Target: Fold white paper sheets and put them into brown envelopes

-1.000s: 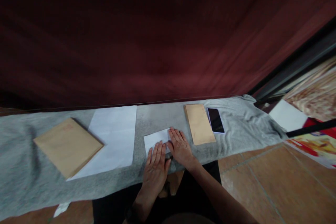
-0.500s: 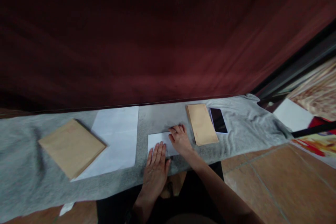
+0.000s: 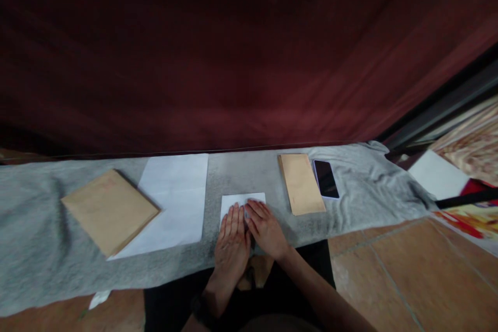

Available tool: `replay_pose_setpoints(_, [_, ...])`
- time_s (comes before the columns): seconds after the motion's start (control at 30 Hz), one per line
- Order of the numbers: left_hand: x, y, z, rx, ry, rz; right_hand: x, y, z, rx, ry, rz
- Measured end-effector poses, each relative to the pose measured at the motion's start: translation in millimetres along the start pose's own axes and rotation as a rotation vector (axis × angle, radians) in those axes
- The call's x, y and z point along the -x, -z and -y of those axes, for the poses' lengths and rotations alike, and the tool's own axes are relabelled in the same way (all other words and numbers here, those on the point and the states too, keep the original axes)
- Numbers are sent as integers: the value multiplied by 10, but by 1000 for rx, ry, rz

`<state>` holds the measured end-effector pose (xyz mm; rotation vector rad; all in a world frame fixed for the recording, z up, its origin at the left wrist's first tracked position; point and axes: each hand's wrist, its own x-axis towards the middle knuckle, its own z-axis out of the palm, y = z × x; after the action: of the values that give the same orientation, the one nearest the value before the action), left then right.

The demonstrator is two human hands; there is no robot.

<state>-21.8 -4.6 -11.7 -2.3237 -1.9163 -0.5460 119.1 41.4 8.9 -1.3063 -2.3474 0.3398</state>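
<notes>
In the head view, a small white paper (image 3: pixel 253 197) lies on a grey cloth (image 3: pixel 245 174), between a large white sheet (image 3: pixel 179 202) on the left and a narrow brown stack (image 3: pixel 303 184) on the right. The left hand (image 3: pixel 232 241) presses flat on the paper, palm down, its fingers extended and gripping nothing. The right hand (image 3: pixel 267 228) is just beside it, also palm down and unclenched, its fingers slightly bent over the paper's right part. The 2 hands cover much of the paper. A wide brown stack (image 3: pixel 111 212) overlaps the sheet's left side. A phone (image 3: pixel 327 179) lies just right of the narrow brown stack.
</notes>
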Motion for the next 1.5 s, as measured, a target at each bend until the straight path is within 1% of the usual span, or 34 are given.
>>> replay_pose_setpoints(0.23, [7, 8, -2, 13, 29, 10, 196, 93, -69, 109, 2, 22])
replay_pose_setpoints(0.33, [-5, 18, -22, 23, 61, 16, 300, 130, -67, 117, 50, 25])
replay_pose_setpoints(0.43, [-25, 27, -47, 37, 82, -5, 404, 143, -72, 129, 108, 42])
replay_pose_setpoints(0.53, [-36, 37, -45, 46, 106, -38, 474, 159, -98, 151, 112, 32])
replay_pose_setpoints(0.67, [-14, 57, 23, 39, 152, -80, 531, 219, -136, 179, 125, 27])
replay_pose_setpoints(0.83, [36, 99, 146, 20, 171, -109, 606, 294, -180, 181, 89, 27])
replay_pose_setpoints(0.93, [16, 144, 148, 11, 187, -119, 634, 305, -203, 180, 84, 30])
replay_pose_setpoints(1.0, [-35, 170, 96, 14, 177, -110, 640, 299, -210, 178, 83, 31])
replay_pose_setpoints(1.07, [-104, 169, 12, 35, 113, -74, 640, 291, -211, 177, 81, 31])
replay_pose_setpoints(1.17, [-202, 95, -107, 67, -19, -1, 637, 283, -209, 181, 80, 19])
replay_pose_setpoints(1.23, [-245, 16, -145, 63, -55, 27, 637, 281, -210, 186, 86, 10])
replay_pose_setpoints(1.37, [-282, -94, -102, 42, -31, 40, 633, 275, -218, 193, 94, 10])
replay_pose_setpoints(1.5, [-296, -75, 30, 16, 10, 29, 632, 276, -213, 188, 86, 2])
